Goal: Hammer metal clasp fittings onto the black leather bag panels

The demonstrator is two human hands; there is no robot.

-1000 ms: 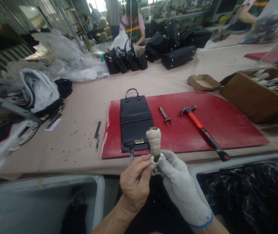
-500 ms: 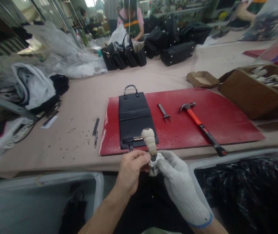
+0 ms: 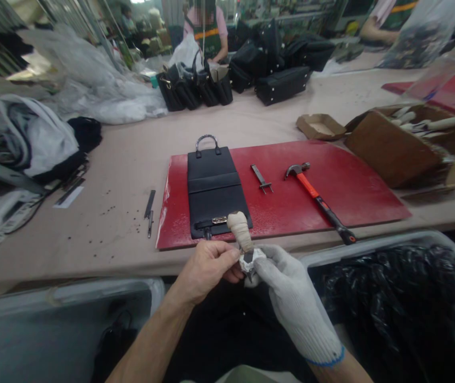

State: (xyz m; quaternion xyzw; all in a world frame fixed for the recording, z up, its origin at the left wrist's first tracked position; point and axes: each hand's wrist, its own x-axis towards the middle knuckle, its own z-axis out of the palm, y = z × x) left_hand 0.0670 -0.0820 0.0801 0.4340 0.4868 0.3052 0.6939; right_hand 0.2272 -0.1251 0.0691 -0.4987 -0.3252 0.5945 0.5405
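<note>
My bare left hand [image 3: 207, 268] is closed in a pinch at the left side of a tool with a handle wrapped in off-white tape [image 3: 240, 230]. My right hand [image 3: 287, 287], in a white knit glove with a blue cuff edge, closes around the same tool from the right. The handle points up and away; dark metal shows below it, ringed by crumpled white material [image 3: 256, 256]. Its lower end is hidden by my fingers. Just beyond, a black handbag [image 3: 216, 186] lies flat, its handle at the far end and a metal clasp [image 3: 219, 219] near me.
On the red board [image 3: 355, 186] lie a two-pronged metal tool [image 3: 261, 178] and a claw hammer [image 3: 317, 199]. Cardboard boxes [image 3: 395, 149] stand right, black bags [image 3: 283, 85] at the back. Bins [image 3: 157, 295] flank me below the table edge. A co-worker [image 3: 207, 34] stands opposite.
The whole view has shifted slightly, so the table things appear a little further left. Both hands keep hold of the tool, which has tilted slightly, showing more of the dark metal.
</note>
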